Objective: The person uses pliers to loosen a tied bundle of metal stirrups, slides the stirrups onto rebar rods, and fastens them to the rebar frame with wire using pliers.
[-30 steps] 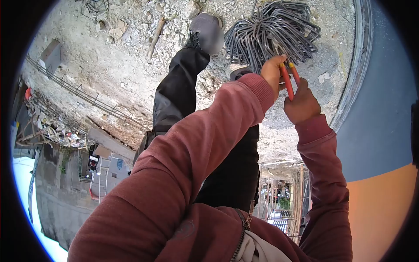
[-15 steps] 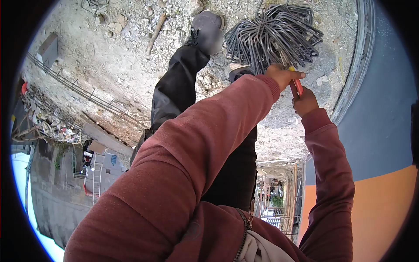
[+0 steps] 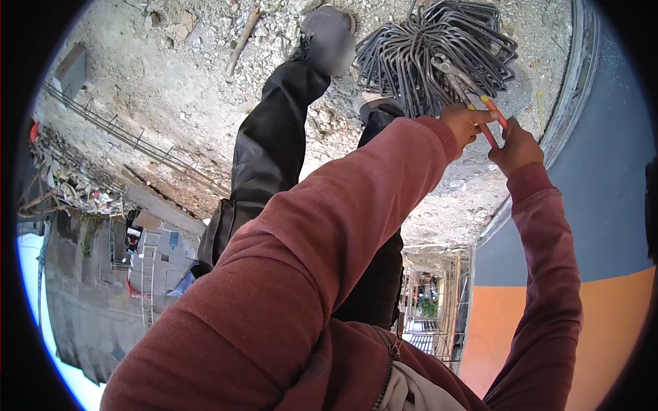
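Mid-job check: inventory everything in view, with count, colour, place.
Pliers-like tool: one, red handles, between the hands
Bent metal bars: many, dark grey, upper right
Ground: one, pale, stony, upper half
Stick: one, brown, top
Long rebar frame: one, dark, left
Loose debris: uncountable, mixed colours, far left
Ladder: one, pale, lower left
Wall: one, grey-blue and orange, right
Trousers: one pair, black, centre
Shoe: one, grey, top centre; another partly hidden
Sleeves: two, maroon, foreground
Left hand: one, bare, at the handles
Right hand: one, bare, gripping handles
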Available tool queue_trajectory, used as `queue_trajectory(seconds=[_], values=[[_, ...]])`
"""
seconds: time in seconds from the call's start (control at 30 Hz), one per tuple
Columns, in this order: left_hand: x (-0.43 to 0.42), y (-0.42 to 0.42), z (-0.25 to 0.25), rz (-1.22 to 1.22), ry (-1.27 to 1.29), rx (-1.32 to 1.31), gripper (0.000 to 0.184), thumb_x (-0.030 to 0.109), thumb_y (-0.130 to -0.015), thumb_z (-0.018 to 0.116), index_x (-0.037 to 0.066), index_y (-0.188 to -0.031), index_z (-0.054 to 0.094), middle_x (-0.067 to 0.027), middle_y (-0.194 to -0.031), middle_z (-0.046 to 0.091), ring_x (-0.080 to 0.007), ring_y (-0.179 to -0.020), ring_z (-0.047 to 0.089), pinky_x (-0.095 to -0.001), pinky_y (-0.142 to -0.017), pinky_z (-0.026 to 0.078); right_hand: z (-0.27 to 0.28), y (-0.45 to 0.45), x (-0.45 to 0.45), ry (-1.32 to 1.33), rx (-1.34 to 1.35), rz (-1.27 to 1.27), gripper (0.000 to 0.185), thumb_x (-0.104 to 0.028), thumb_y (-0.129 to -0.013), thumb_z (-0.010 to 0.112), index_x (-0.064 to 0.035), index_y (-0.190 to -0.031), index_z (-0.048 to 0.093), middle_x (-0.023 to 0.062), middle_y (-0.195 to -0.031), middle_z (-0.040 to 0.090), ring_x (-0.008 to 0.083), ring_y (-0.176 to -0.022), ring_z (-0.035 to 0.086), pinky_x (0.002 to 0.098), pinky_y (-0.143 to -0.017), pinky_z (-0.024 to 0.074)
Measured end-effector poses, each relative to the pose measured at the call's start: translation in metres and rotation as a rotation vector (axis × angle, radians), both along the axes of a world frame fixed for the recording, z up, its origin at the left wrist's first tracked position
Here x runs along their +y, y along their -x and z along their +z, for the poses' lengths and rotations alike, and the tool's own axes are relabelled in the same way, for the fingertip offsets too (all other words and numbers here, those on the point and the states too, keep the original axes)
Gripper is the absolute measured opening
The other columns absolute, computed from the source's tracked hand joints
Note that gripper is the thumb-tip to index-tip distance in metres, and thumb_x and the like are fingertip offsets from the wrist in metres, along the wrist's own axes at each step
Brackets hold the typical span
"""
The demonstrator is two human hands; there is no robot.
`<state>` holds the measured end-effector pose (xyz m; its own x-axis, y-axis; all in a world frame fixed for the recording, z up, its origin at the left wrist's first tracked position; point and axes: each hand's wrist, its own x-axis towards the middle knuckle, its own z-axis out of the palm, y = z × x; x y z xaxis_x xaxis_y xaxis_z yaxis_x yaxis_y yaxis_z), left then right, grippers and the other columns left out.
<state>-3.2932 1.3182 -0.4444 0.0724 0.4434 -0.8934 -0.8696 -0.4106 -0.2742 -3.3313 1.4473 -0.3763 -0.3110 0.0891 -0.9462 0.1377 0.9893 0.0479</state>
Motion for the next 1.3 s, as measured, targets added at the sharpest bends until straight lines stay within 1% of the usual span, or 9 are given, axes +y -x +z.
queue_trajectory(seconds=[0.23, 0.4, 0.53, 0.67, 0.83, 0.9, 1.07, 1.2, 1.3], values=[[0.026, 0.023, 0.001, 0.087, -0.002, -0.082, 0.049, 0.004, -0.074, 0.054, -0.003, -0.12, 0.039, -0.0192, -0.121, 0.045, -0.0273, -0.106, 0.051, -0.0372, -0.083, 0.047, 0.017, 0.013, 0.004, 0.342, 0.369, 0.18, 0.043, -0.016, -0.065, 0.071, -0.0047, -0.1, 0.05, 0.0102, -0.066, 0.06, 0.0309, -0.06, 0.061, 0.0397, -0.057, 0.0489], [0.002, 0.001, 0.008, 0.42, -0.274, -0.017, 0.051, 0.002, -0.075, 0.053, 0.004, -0.124, 0.038, -0.0085, -0.108, 0.049, -0.0224, -0.1, 0.05, -0.038, -0.09, 0.04, 0.003, 0.019, 0.015, 0.233, -0.677, -1.088, 0.056, -0.023, -0.062, 0.075, -0.0006, -0.105, 0.047, 0.003, -0.068, 0.056, 0.0254, -0.053, 0.056, 0.0381, -0.055, 0.048], [0.0, -0.009, 0.024, 0.243, -0.093, -0.112, 0.036, 0.014, -0.078, 0.063, 0.005, -0.109, 0.047, -0.007, -0.102, 0.051, -0.0198, -0.096, 0.049, -0.034, -0.087, 0.038, 0.006, -0.031, -0.001, 0.092, 0.092, 0.07, 0.029, -0.012, -0.074, 0.059, -0.0035, -0.099, 0.047, 0.0082, -0.063, 0.057, 0.0297, -0.048, 0.056, 0.036, -0.048, 0.0455], [0.016, -0.003, 0.013, 0.022, 0.062, -0.069, 0.03, 0.01, -0.076, 0.065, 0.002, -0.099, 0.047, -0.0082, -0.089, 0.053, -0.0177, -0.079, 0.057, -0.0329, -0.075, 0.048, 0.019, -0.028, -0.022, 0.163, 0.136, 0.24, 0.035, -0.012, -0.071, 0.061, -0.0064, -0.103, 0.046, 0.0177, -0.09, 0.059, 0.0322, -0.09, 0.058, 0.0387, -0.073, 0.0465], [0.016, -0.009, 0.005, 0.12, -0.131, 0.015, 0.04, 0.008, -0.08, 0.056, -0.001, -0.117, 0.041, -0.0117, -0.109, 0.051, -0.0212, -0.096, 0.053, -0.037, -0.088, 0.043, 0.012, -0.022, -0.001, 0.13, -0.137, -0.985, 0.062, -0.018, -0.053, 0.079, -0.0017, -0.103, 0.046, 0.0087, -0.09, 0.056, 0.0173, -0.079, 0.057, 0.0292, -0.071, 0.0453], [0.006, -0.021, -0.002, 0.149, -0.261, 0.173, 0.051, 0.014, -0.083, 0.054, 0.001, -0.129, 0.035, -0.0114, -0.125, 0.046, -0.0238, -0.115, 0.044, -0.0375, -0.099, 0.032, -0.006, -0.035, 0.009, 0.218, -0.133, -0.701, 0.063, -0.016, -0.054, 0.078, -0.0013, -0.105, 0.044, 0.0095, -0.084, 0.058, 0.0183, -0.071, 0.059, 0.0303, -0.066, 0.0469], [0.007, -0.001, 0.021, 0.024, 0.07, -0.102, 0.046, 0.02, -0.078, 0.066, -0.001, -0.114, 0.046, -0.0135, -0.118, 0.049, -0.0231, -0.106, 0.05, -0.0324, -0.086, 0.04, 0.007, -0.041, -0.005, 0.051, 0.131, 0.045, 0.048, -0.013, -0.062, 0.071, -0.0046, -0.104, 0.049, 0.0111, -0.063, 0.058, 0.0283, -0.055, 0.058, 0.0342, -0.054, 0.0465], [0.019, 0.0, 0.0, -0.116, -0.031, -0.039, 0.046, 0.005, -0.077, 0.06, -0.001, -0.118, 0.04, -0.0165, -0.116, 0.049, -0.0231, -0.097, 0.055, -0.0328, -0.08, 0.046, 0.034, -0.021, -0.023, 0.118, 0.159, 0.245, 0.054, -0.014, -0.061, 0.073, -0.0109, -0.108, 0.045, 0.0109, -0.098, 0.056, 0.0312, -0.1, 0.054, 0.0386, -0.076, 0.0456], [0.011, 0.003, 0.007, 0.265, -0.192, -0.037, 0.051, -0.006, -0.077, 0.047, -0.002, -0.126, 0.032, -0.0149, -0.119, 0.047, -0.0243, -0.1, 0.054, -0.0388, -0.091, 0.043, 0.014, -0.042, -0.009, 0.281, 0.138, -0.507, 0.065, -0.023, -0.058, 0.079, -0.0033, -0.11, 0.046, 0.0125, -0.111, 0.047, 0.0245, -0.105, 0.05, 0.0386, -0.078, 0.044]])
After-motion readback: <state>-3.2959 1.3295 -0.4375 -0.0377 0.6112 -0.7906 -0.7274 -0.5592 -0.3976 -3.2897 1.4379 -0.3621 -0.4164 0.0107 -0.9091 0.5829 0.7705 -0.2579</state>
